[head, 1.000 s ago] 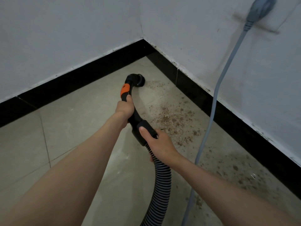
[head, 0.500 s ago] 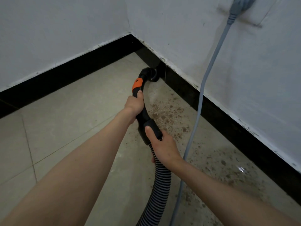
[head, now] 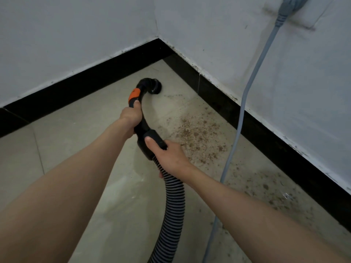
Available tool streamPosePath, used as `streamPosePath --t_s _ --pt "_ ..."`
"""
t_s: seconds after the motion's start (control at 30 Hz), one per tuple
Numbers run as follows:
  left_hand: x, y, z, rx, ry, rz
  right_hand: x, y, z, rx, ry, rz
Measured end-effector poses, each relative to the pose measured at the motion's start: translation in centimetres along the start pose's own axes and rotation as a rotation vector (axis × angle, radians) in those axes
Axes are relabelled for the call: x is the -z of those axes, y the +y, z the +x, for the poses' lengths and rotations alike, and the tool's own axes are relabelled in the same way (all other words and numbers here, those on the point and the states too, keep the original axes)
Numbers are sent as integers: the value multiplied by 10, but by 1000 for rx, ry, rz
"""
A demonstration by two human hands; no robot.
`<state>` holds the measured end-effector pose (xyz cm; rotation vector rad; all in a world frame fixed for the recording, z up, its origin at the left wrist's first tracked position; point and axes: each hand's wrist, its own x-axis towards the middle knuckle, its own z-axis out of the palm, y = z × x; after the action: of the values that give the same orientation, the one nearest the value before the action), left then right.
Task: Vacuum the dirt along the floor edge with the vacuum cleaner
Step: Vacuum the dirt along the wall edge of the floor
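Observation:
A black vacuum handle (head: 141, 126) with an orange button curves down to a round black nozzle (head: 156, 88) set on the pale floor tiles near the room's corner. My left hand (head: 132, 115) grips the handle just below the orange button. My right hand (head: 169, 155) grips the black cuff where the ribbed grey-and-black hose (head: 173, 202) joins it. Brown dirt (head: 199, 137) is scattered on the tiles right of the handle, along the black skirting (head: 266, 133). More dirt (head: 275, 194) lies further right, by the same skirting.
A grey power cord (head: 245, 118) hangs from a plug (head: 290, 4) on the white right wall and runs down across the dirty tiles. Black skirting (head: 76, 88) also lines the left wall. The hose trails off the bottom edge.
The nozzle has pulled back from the right-hand skirting, where it stood half a second ago, to the tiles near the corner. Both hands keep the same grip.

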<state>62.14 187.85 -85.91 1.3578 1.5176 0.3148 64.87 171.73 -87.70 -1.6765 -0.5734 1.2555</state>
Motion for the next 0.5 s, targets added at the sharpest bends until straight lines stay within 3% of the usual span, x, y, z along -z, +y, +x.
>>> streamPosePath --t_s 0.2,0.5 --pt "14 -17 -14 51 -17 -36 -14 8 -17 -21 -19 -8" --pt "-5 -8 -37 -8 -107 105 -8 13 -43 -32 81 26"
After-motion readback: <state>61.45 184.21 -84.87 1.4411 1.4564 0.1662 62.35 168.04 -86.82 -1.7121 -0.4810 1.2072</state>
